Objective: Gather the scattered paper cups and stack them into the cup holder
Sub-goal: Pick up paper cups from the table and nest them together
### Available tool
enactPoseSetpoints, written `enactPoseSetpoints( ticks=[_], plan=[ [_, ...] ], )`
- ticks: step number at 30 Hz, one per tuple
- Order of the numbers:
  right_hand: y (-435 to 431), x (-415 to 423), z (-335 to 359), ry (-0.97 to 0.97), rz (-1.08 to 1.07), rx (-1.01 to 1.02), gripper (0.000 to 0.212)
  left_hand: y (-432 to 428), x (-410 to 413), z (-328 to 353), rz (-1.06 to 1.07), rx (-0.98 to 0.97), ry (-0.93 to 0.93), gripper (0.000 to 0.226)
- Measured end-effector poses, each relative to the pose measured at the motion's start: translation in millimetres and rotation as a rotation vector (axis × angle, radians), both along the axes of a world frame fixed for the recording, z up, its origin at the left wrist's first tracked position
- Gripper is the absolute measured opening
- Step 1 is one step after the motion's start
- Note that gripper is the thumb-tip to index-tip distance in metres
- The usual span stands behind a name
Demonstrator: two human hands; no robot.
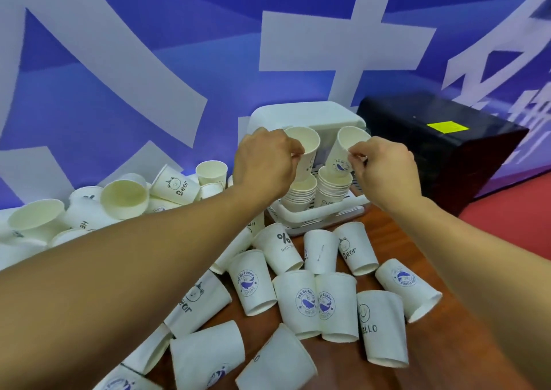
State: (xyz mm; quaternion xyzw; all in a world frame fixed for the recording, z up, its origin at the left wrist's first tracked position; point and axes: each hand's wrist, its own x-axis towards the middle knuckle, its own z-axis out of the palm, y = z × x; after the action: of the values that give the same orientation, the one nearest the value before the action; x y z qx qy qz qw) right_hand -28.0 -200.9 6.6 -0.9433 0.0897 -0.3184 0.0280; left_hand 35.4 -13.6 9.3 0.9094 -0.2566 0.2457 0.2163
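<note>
A: How many cups are held?
B: Two. The left hand pinches the first cup at its rim, and the right hand pinches the whale-printed cup likewise. Both cups hang just above the cup holder at the back of the counter.
A: And inside it?
B: Two stacks: the left stack and the right stack, side by side.
A: Loose ones?
B: Well over a dozen scattered cups, mostly on their sides. The far-left pile is too jumbled to count.
</note>
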Motion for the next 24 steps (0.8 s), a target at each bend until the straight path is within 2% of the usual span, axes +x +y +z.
enactPoseSetpoints(
  ticks=[9,18,24],
  plan=[
    [-4.6,15.2,-23.2,0.076,0.026,-0.023,0.022,-13.4,11.5,-27.8,-0.012,0.077,-0.042,0.023],
    [-12.6,23.5,-42.7,0.183,0.058,-0.061,0.027,-19.8,23.8,-51.8,-0.033,0.08,0.127,0.023],
    [-12.6,27.1,-53.6,0.262,0.065,-0.041,0.033,-19.5,20.1,-58.2,-0.044,0.109,0.132,0.03]
  ],
)
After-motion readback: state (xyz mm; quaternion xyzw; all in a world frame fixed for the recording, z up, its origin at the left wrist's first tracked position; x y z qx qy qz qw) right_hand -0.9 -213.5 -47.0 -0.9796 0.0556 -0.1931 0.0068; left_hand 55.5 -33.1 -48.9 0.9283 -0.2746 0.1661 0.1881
